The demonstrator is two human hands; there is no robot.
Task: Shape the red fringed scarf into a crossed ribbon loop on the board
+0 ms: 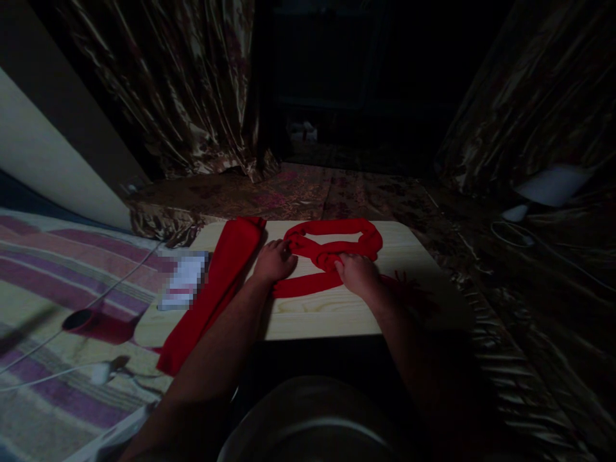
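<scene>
Pinching the red scarf (368, 240) where its strands cross, the person's right hand (360, 276) closes thumb and fingers on the cloth, probably so that the crossing stays together. The left hand (275, 260) touches the left end of the loop with fingers bent; whether it grips or merely presses cannot be told, though it seems to steady that end. The loop lies flat on the wooden tabletop (320, 317), between and beyond both hands, likely spread there because the firm surface supports it. One strand runs below the hands, and a dim fringe shows right of the right hand. Left of the left hand, a long red fabric strip (235, 247) slants under the forearm's side, apart from the loop; whether they join is hidden. Farther left lies a blurred white item (185, 279).
</scene>
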